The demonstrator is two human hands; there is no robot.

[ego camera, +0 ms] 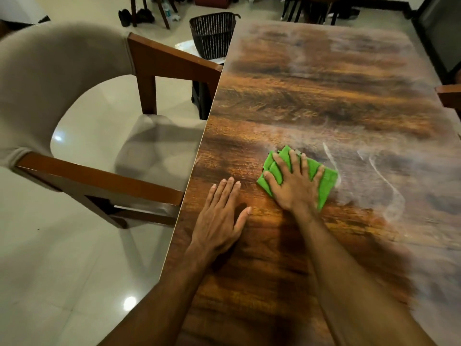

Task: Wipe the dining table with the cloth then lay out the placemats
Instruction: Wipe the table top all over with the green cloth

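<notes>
A folded green cloth (326,182) lies on the wooden dining table (311,96), near its left side. My right hand (293,182) presses flat on top of the cloth with fingers spread. My left hand (219,216) rests palm down on the bare wood, just left of the cloth, fingers together and holding nothing. Whitish smear marks curve across the tabletop to the right of the cloth. No placemats are in view.
A padded chair with wooden arms (82,116) stands close against the table's left edge. A dark wicker basket (212,33) sits on the floor past the far left corner. Another chair arm (449,96) pokes in at the right edge.
</notes>
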